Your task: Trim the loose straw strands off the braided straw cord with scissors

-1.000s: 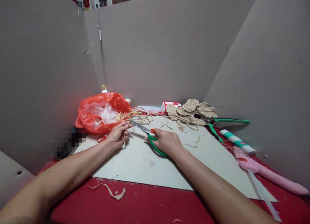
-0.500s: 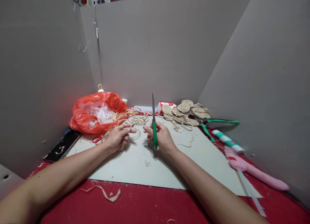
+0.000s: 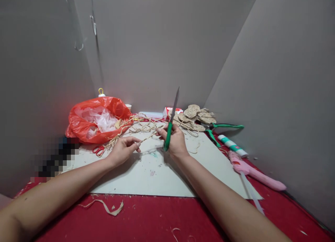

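Note:
A thin twisted straw cord [image 3: 150, 136] runs between my two hands above the white board [image 3: 146, 182]. My left hand [image 3: 121, 152] pinches its near end between thumb and fingers. My right hand [image 3: 178, 142] grips green-handled scissors [image 3: 169, 135], blades together and pointing up, tilted right. The fingertips of that hand also touch the far part of the cord. Behind the hands lies a loose tangle of straw strands [image 3: 142, 126]. Several coiled, woven straw pieces [image 3: 192, 111] are piled beyond my right hand.
An orange plastic bag [image 3: 74, 121] with white plastic inside stands at the left, red-handled scissors [image 3: 98, 150] beside it. On the right lie green-handled pliers [image 3: 227, 126], a white-and-green roll [image 3: 232, 146] and a pink glue gun [image 3: 259, 174]. Grey panels [image 3: 157, 53] enclose the red table [image 3: 146, 221].
The cord is now stretched between both hands. My scissors have tilted to the right, and my left hand has turned to pinch the cord. The view has shifted slightly.

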### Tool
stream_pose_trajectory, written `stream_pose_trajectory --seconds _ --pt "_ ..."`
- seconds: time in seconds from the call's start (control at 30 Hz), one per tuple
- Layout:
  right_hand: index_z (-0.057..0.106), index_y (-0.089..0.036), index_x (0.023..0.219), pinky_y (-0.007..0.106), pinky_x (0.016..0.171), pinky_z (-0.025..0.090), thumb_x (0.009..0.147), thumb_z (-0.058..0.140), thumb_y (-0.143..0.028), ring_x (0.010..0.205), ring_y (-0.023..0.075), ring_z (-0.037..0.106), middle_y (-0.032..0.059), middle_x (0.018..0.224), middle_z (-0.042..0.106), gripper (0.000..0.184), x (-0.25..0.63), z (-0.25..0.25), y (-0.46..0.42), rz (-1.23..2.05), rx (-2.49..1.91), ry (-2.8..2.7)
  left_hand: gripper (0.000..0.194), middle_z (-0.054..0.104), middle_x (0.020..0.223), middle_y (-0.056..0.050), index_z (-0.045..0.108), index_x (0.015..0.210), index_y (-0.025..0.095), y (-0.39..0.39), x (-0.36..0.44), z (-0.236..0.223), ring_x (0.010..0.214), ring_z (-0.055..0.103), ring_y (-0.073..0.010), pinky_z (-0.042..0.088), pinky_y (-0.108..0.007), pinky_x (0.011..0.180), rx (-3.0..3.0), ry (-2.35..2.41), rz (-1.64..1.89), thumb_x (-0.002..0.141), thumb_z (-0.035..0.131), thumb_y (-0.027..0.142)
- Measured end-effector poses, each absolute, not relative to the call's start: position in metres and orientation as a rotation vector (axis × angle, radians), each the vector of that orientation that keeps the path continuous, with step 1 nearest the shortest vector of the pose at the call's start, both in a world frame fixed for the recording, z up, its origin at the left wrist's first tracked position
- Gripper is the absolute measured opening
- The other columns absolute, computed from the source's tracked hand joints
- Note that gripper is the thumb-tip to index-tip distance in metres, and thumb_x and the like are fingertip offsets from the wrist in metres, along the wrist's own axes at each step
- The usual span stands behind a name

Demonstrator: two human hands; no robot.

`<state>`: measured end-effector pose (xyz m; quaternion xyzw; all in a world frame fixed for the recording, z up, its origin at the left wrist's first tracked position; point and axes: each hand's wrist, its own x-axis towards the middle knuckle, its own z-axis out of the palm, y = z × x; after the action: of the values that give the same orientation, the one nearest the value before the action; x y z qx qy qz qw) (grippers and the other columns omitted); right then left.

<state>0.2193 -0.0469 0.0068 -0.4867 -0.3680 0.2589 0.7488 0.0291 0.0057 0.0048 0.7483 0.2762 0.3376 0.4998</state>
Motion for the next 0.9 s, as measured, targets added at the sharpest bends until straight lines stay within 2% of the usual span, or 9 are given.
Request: stream_pose_trajectory --seconds 0.1,0.23,0.33,0.43,0.53,0.67,0.77,0.83,0.9 --pt "0.047 -0.021 0.075 0.020 0.047 0.044 0.051 0.079 -0.029 0.052 0.0099 0.059 -0.0085 0.062 0.054 0.041 0.237 0.009 -0.043 0.487 -1.042 -0.706 0.020 0.065 0.062 -0.001 0.070 0.090 0.015 0.005 0.026 0.003 0.057 0.057 -0.0109 0.045 -0.024 0.059 2.094 0.703 0.976 0.081 0.057 0.028" --pt "0.044 -0.022 0.076 0.019 0.046 0.044 0.051 0.077 -0.029 0.051 0.0095 0.059 -0.0091 0.060 0.054 0.042 0.257 0.008 -0.040 0.392 -1.021 -0.545 0.025 0.072 0.083 -0.006 0.071 0.095 0.016 0.010 0.021 -0.002 0.068 0.063 -0.0144 0.050 -0.027 0.067 2.304 0.731 1.199 0.084 0.054 0.032" --pt "0.042 -0.022 0.077 0.018 0.044 0.044 0.052 0.076 -0.030 0.049 0.0089 0.059 -0.0105 0.059 0.052 0.042 0.266 0.006 -0.040 0.365 -1.019 -0.490 0.028 0.071 0.098 -0.008 0.068 0.106 0.018 0.022 0.019 -0.003 0.086 0.066 -0.0188 0.051 -0.032 0.081 2.367 0.808 1.335 0.086 0.051 0.030" --pt "0.043 -0.022 0.075 0.019 0.043 0.044 0.051 0.076 -0.030 0.049 0.0094 0.059 -0.0101 0.058 0.052 0.042 0.263 0.006 -0.040 0.386 -1.016 -0.493 0.045 0.059 0.127 -0.012 0.053 0.128 0.019 0.028 0.018 0.001 0.120 0.052 -0.0249 0.040 -0.043 0.101 2.476 0.907 1.473 0.085 0.053 0.027" --pt "0.046 -0.021 0.074 0.020 0.044 0.044 0.050 0.078 -0.029 0.050 0.0101 0.059 -0.0082 0.059 0.054 0.041 0.247 0.007 -0.042 0.436 -1.023 -0.550 0.054 0.044 0.142 -0.013 0.041 0.138 0.019 0.019 0.019 0.005 0.133 0.037 -0.0251 0.029 -0.048 0.109 2.574 0.835 1.535 0.085 0.052 0.025" --pt "0.049 -0.021 0.075 0.022 0.049 0.046 0.056 0.077 -0.031 0.054 0.0113 0.060 -0.0065 0.062 0.057 0.036 0.213 0.009 -0.050 0.516 -1.081 -0.759 0.043 0.058 0.127 -0.013 0.051 0.129 0.018 -0.002 0.023 0.002 0.121 0.051 -0.0234 0.039 -0.044 0.102 2.540 0.575 1.284 0.087 0.051 0.027" --pt "0.049 -0.021 0.073 0.024 0.053 0.045 0.061 0.074 -0.032 0.056 0.0117 0.058 -0.0054 0.061 0.058 0.030 0.192 0.010 -0.058 0.568 -1.117 -0.939 0.038 0.069 0.098 -0.011 0.056 0.118 0.015 -0.009 0.027 -0.002 0.089 0.065 -0.0196 0.051 -0.036 0.081 2.171 0.632 1.015 0.084 0.055 0.032" --pt "0.049 -0.021 0.071 0.024 0.055 0.044 0.063 0.073 -0.031 0.056 0.0111 0.055 -0.0052 0.060 0.058 0.027 0.185 0.012 -0.062 0.559 -1.134 -1.031 0.030 0.068 0.082 -0.007 0.059 0.105 0.014 -0.009 0.030 -0.002 0.065 0.063 -0.0136 0.050 -0.028 0.062 1.878 0.655 0.847 0.083 0.056 0.033" --pt "0.049 -0.021 0.069 0.024 0.056 0.044 0.064 0.072 -0.029 0.055 0.0107 0.054 -0.0050 0.060 0.059 0.025 0.184 0.014 -0.063 0.534 -1.151 -1.072 0.024 0.065 0.074 -0.003 0.059 0.092 0.014 -0.009 0.031 0.002 0.048 0.052 -0.0077 0.041 -0.022 0.047 1.669 0.636 0.729 0.081 0.058 0.035"
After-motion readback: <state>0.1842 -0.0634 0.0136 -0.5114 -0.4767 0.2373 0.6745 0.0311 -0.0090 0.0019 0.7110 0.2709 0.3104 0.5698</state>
